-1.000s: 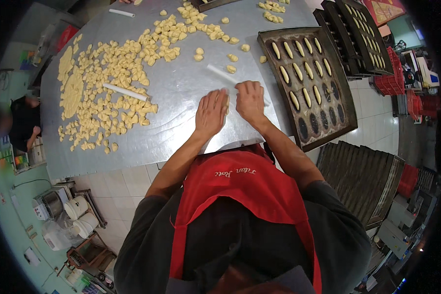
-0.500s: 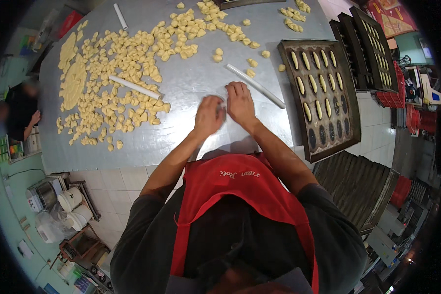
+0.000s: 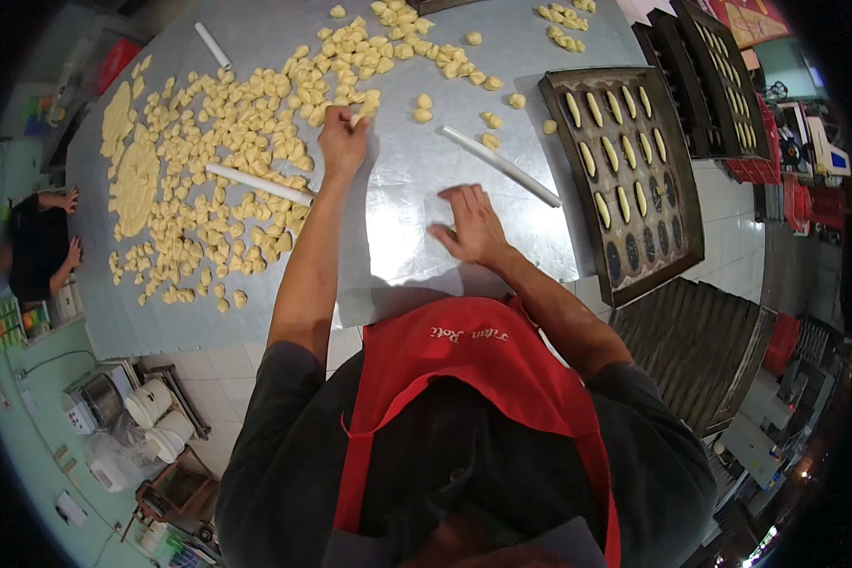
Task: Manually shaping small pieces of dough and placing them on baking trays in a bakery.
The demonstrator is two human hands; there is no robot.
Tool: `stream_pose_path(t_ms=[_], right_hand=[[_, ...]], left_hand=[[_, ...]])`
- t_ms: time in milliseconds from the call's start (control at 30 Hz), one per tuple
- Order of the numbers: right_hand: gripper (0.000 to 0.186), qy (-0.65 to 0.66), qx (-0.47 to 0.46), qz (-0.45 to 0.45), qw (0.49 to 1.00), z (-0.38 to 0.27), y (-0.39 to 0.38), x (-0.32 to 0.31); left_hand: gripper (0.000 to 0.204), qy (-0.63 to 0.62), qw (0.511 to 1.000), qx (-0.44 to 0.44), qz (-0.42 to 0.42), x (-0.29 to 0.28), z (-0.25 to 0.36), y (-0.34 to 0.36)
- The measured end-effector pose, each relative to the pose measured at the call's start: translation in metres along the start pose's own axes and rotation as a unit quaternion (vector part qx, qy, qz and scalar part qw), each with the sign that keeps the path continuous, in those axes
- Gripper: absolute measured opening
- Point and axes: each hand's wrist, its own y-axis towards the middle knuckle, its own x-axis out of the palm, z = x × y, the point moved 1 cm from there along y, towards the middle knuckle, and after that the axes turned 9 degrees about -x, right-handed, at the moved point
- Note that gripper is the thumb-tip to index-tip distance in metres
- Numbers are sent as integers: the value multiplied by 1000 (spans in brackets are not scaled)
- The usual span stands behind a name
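Observation:
My left hand (image 3: 343, 144) reaches to the right edge of a wide spread of pale yellow dough pieces (image 3: 256, 95). Its thumb and fingers close on one dough piece (image 3: 361, 114) there. My right hand (image 3: 473, 225) hovers over or rests on the metal table (image 3: 398, 246), thumb apart from the curved fingers, with nothing visible in it. Beyond it a white rolling rod (image 3: 500, 166) lies slantwise. Another white rod (image 3: 258, 183) lies among the dough pieces, partly behind my left forearm.
At the right edge of the table, a dark baking tray (image 3: 625, 295) holds rows of slim dough rolls in oval hollows. More filled trays (image 3: 719, 85) stand farther right. A third rod (image 3: 213, 45) and flat dough sheets (image 3: 137, 189) lie at left. Another person (image 3: 43, 241) stands at the left side.
My hands were close together in front of me. The left has moved away and leftward to the dough pieces; the right has drawn slightly nearer and its thumb has spread.

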Motion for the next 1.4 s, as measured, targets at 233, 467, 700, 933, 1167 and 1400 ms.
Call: stream_pose_path(t_ms=[233,467,700,933,1167,1400], right_hand=[[20,21,-44,62,997,27,-63,-40],[28,52,246,346,904,110,-110,-182],[41,-155,261,383,872,270,-221,-230],[40,-42,33,263,963,140,-99,-145],[41,-62,44,163,984,103,-31,-44],[44,1,-185,92,978,68,-77,-47]], left_hand=[[43,248,966,15,-76,-39,-6,-87],[59,260,965,20,-25,-60,-40,-174],[90,249,946,-142,-151,-70,13,-228],[25,-165,971,-121,-121,11,-16,-257],[42,335,916,155,-155,62,76,-273],[82,294,926,219,-91,45,70,-240]])
